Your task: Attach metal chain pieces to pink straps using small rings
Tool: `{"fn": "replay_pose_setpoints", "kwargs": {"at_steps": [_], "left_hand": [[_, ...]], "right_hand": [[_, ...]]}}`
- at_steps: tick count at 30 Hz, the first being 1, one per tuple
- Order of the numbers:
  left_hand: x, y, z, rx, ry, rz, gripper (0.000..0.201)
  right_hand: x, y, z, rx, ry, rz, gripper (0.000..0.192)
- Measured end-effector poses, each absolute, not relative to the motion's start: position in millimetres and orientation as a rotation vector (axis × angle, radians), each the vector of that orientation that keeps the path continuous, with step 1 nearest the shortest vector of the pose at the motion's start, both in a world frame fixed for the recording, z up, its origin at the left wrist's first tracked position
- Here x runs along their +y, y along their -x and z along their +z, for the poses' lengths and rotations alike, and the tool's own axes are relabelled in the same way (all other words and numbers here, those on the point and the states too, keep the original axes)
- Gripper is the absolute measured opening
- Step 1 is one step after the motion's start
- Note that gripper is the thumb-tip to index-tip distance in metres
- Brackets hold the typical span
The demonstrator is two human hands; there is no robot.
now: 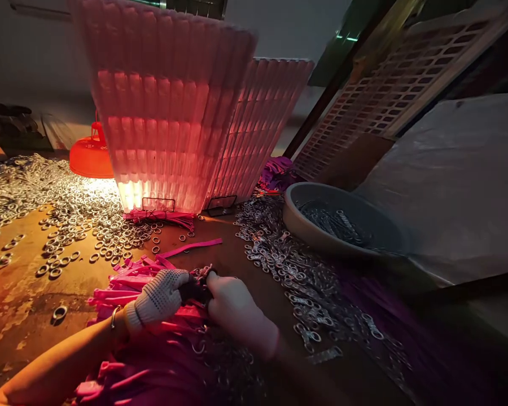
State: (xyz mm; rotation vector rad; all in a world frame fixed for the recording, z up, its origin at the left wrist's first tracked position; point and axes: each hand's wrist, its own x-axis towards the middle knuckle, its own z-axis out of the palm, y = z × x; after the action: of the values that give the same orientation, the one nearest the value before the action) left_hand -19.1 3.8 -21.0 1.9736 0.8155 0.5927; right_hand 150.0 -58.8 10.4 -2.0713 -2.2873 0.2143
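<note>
My left hand (163, 296), in a white glove with dark dots and dark fingertips, is closed in a pinch. Close against it, my right hand (237, 313), also in a pale glove, has its fingers curled shut. Between the fingertips a small piece with a metallic glint (205, 273) shows; its kind is too dark to make out. Under both hands spreads a pile of pink straps (127, 296). One single pink strap (195, 246) lies just beyond the fingers.
Loose metal rings (105, 239) heap at the left beneath a lit red lamp (91, 157). Two ribbed translucent panels (165, 113) stand behind. Metal clasps (275, 259) spread at the right beside a grey basin (294, 217) containing more metal pieces. One ring (60, 313) lies apart.
</note>
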Motion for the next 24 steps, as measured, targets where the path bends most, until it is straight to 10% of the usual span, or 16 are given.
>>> {"fn": "replay_pose_setpoints", "kwargs": {"at_steps": [16, 24], "left_hand": [[68.0, 74.5, 12.7, 0.949, -2.147, 0.309, 0.011], [47.3, 35.2, -13.8, 0.946, -1.072, 0.498, 0.050]], "right_hand": [[-73.8, -207.1, -1.3, -2.518, 1.835, 0.160, 0.020], [1.4, -328.9, -71.6, -2.182, 2.399, -0.148, 0.023]]}}
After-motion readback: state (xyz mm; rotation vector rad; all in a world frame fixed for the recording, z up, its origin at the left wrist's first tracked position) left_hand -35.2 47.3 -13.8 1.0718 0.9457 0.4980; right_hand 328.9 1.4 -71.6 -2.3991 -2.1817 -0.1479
